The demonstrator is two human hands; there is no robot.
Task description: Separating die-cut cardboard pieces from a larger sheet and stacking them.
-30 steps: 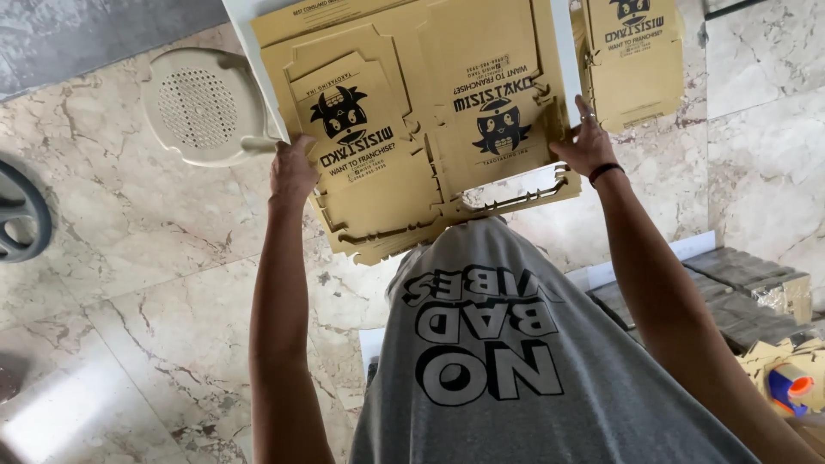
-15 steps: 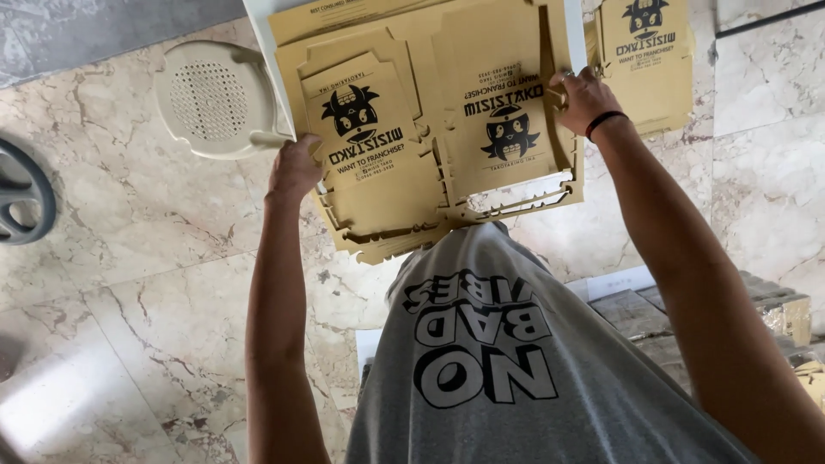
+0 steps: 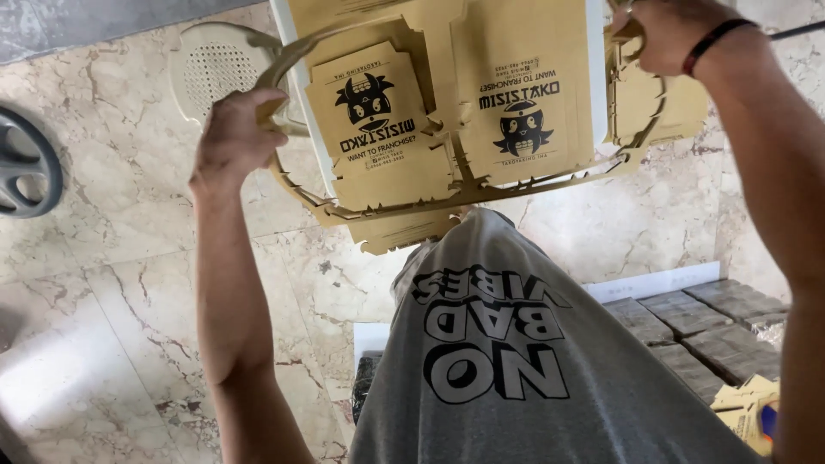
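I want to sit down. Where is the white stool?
In the head view, the white stool stands on the marble floor at upper left, just beyond the left hand gripping the cardboard sheet.

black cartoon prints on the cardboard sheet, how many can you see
2. One black cartoon print sits on the panel nearer the left hand; the other print sits on the middle panel, toward the right hand. More may be hidden past the top edge.

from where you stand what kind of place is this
Likely a small packing or box-assembly spot indoors: flat brown die-cut cardboard box blanks on a white table, polished beige marble floor, bundled grey stacks beside it.
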